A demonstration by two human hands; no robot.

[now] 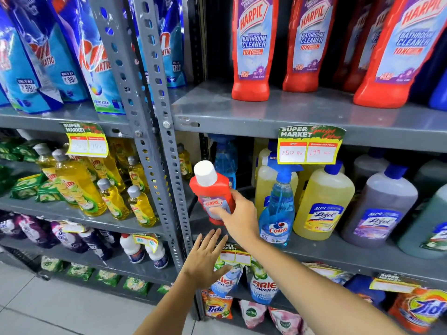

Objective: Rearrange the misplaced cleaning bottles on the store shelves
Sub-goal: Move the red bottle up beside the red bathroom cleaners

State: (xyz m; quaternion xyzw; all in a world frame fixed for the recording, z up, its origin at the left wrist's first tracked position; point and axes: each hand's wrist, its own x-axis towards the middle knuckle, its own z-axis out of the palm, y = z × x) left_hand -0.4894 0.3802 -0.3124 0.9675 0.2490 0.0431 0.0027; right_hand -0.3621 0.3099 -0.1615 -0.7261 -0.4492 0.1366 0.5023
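My right hand (238,213) is closed around a small red Harpic bottle (210,189) with a white cap, held tilted in front of the middle right shelf (338,250), left of a blue Colin spray bottle (278,209). My left hand (205,257) hovers just below it, fingers spread, holding nothing. Several large red Harpic bathroom cleaner bottles (252,49) stand on the upper right shelf (290,114). Yellow, purple and green Lizol bottles (324,201) fill the middle shelf to the right.
A perforated grey upright post (159,146) divides the two shelf bays. Yellow dish-liquid bottles (79,187) stand on the left middle shelf, blue detergent pouches (79,52) above. Ariel and Tide packs (263,286) sit below. Price tags (309,146) hang from shelf edges.
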